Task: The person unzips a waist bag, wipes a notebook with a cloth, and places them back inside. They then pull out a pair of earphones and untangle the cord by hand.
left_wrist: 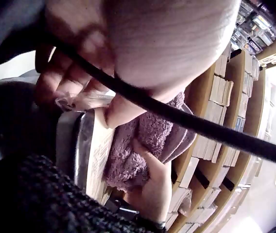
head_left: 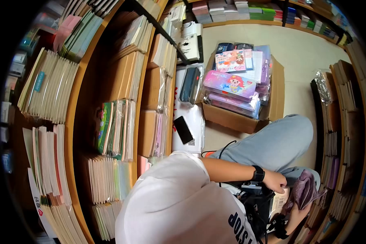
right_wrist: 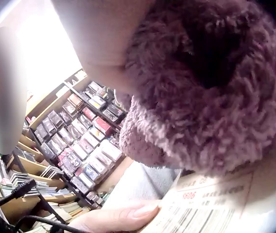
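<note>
My left hand (head_left: 275, 181) grips a flat item with a cream barcode label (head_left: 278, 201) by its upper edge, close to my lap. Seen from the left wrist, the thumb lies on the label side and the fingers are behind, at some clear plastic wrap (left_wrist: 82, 103). A fluffy purple cloth (head_left: 304, 188) is bunched in my right hand (head_left: 299, 212), beside the labelled face. The right wrist view has the cloth (right_wrist: 215, 131) large in front, overlapping the label, with printed text and barcode below it. Much of the right hand's fingers is hidden by the cloth.
A cardboard box (head_left: 277, 95) full of pencil cases stands on the floor ahead. Left of it lie a dark pencil case (head_left: 190, 85) and a black phone (head_left: 183, 130) on white sheets. Shelves packed with notebooks (head_left: 49, 87) line both sides.
</note>
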Demonstrator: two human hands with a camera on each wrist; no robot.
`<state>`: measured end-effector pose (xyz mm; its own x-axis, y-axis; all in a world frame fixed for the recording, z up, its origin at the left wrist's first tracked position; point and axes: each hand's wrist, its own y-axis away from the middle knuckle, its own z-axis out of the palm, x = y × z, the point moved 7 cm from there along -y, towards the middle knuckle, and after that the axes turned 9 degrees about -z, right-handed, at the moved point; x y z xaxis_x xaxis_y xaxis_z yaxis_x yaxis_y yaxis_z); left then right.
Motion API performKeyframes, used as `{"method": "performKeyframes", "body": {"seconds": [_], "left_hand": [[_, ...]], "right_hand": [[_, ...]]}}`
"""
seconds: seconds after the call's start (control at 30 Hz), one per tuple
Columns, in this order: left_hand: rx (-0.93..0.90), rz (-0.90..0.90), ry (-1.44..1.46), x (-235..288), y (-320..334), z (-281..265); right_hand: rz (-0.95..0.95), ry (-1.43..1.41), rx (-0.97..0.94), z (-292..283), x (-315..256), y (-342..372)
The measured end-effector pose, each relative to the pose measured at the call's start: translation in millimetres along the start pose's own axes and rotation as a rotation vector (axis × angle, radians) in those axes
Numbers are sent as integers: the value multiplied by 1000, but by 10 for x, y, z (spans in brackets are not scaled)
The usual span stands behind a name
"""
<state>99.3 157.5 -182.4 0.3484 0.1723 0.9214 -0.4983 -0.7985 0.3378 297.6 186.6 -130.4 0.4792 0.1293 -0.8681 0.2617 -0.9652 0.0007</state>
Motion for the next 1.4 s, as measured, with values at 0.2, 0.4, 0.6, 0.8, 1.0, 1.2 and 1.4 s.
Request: {"method": "performKeyframes", "body": {"seconds": [0.2,0.4,0.6,0.8,1.0,1.2,1.4], "left_hand": [[91,-14,148,-330,-186,-137],[116,-55,53,-515,-414,-205],[113,-163,38,-741,-566,-271],[161,-183,39,-744,-464,-415],[28,-223,137,-745,-445,-339],[20,6,367,-469,-261,-264],[316,65,326,-333,-61,-449]], "right_hand": [[-19,125,-122,164,116,-710],[-58,91,-485,611,21,-1379],[-30,39,-609,898,33,-1708],[13,-49,-570,1012,-27,-1760],[18,-96,-557,970,-64,-1732],[117,-285,-310,607,76,-1536],[184,-413,-81,538,-275,-1129]]}}
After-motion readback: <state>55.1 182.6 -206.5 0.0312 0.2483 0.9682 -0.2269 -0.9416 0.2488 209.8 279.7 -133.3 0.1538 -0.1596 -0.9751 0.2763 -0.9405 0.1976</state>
